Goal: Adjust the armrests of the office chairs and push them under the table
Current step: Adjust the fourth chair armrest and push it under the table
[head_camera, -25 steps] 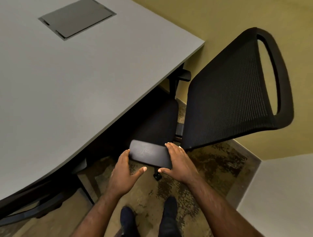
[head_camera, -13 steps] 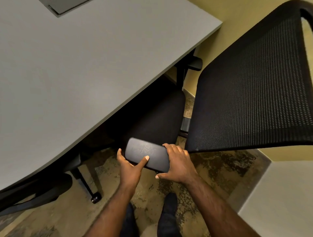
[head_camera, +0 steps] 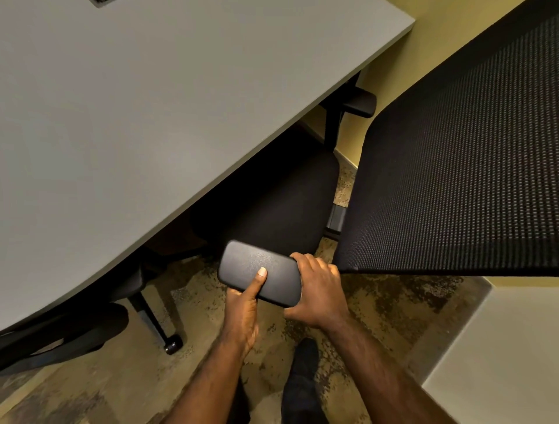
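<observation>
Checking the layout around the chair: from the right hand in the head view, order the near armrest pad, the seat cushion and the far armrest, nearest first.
From the right hand:
1. Near armrest pad, gripped.
2. Seat cushion, just beyond.
3. Far armrest, by the table's edge.

I see a grey table (head_camera: 127,115) filling the upper left of the frame, its top bare apart from a dark inset panel (head_camera: 101,1) at the upper edge. Mottled brown carpet (head_camera: 127,378) below carries a chair caster (head_camera: 173,347), lower left.
</observation>
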{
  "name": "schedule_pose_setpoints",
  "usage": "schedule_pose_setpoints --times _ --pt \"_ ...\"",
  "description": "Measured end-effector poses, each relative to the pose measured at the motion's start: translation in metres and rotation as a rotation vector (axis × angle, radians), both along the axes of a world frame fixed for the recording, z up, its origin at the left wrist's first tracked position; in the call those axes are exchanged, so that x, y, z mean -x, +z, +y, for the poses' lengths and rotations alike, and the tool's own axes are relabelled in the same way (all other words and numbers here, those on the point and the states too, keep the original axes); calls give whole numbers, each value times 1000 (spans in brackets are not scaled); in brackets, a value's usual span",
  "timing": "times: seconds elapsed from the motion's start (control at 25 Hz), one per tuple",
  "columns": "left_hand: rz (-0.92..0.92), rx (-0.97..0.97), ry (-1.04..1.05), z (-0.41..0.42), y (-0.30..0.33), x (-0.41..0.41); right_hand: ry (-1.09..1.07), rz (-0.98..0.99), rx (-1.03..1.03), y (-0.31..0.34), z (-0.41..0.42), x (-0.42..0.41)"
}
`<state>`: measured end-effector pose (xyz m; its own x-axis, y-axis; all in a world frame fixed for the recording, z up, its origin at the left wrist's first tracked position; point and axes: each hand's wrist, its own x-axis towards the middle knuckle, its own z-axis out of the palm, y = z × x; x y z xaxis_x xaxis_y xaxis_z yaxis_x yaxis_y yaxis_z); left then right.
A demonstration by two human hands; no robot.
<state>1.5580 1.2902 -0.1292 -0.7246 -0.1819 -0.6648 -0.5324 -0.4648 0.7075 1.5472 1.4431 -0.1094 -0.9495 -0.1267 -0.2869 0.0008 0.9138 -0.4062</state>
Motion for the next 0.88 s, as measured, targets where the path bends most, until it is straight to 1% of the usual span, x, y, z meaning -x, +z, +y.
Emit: schedule_pose_setpoints --times 0.32,0.88 --pt "14 1 -5 -8 -7 3 -23 8 20 -4 -9 2" --pt "5 12 -39 -15 -40 5 -59 -7 27 -36 -17 -2"
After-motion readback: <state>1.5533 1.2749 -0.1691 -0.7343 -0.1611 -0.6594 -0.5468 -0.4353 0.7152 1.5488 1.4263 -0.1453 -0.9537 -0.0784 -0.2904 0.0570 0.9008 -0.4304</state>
